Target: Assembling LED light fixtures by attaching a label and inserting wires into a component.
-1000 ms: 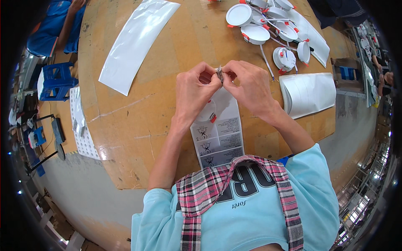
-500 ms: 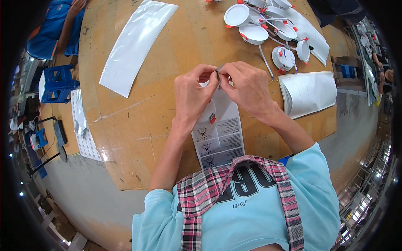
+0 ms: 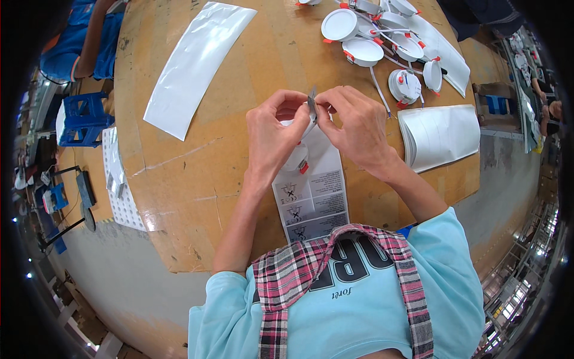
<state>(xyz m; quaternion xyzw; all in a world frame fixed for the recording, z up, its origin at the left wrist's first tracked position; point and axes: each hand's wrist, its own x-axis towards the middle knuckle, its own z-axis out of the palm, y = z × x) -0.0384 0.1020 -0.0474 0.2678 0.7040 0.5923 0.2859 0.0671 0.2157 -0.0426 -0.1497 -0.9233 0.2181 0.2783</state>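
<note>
So both hands are up near the middle of the frame, and it's mostly fiddly fingertip stuff. The left hand [image 3: 270, 134] has thumb and index finger pinching a small grey piece [image 3: 312, 104], and the right hand [image 3: 359, 128] pinches the same bit from the other side. Its other fingers are curled in; how tightly either hand is squeezing, can't tell. The piece itself is too small and half covered to make out properly.

Compared with half a second ago, not much: the hands are in pretty much the same spot, with the left one a touch further left. The grey piece shows better now, a thin sliver poking up above the fingertips.

Right below, partly hidden by the left hand, there's a round white lamp [image 3: 295, 159] with a red clip [image 3: 304, 168], lying on a printed sheet [image 3: 311, 200] that runs down toward the person's chest. Those look the same as before.

Upper right is the pile of white lamps [image 3: 365, 52] with red clips and cables, and just under it a stack of white sheets [image 3: 445, 136], both unchanged. A long shiny white sheet [image 3: 200, 66] lies on the table [image 3: 287, 63] at upper left.

Biggest change is actually the co-worker [image 3: 54, 63] in blue, far upper left: the forearm hangs straighter now and the hand that showed earlier has slipped out of view.
</note>
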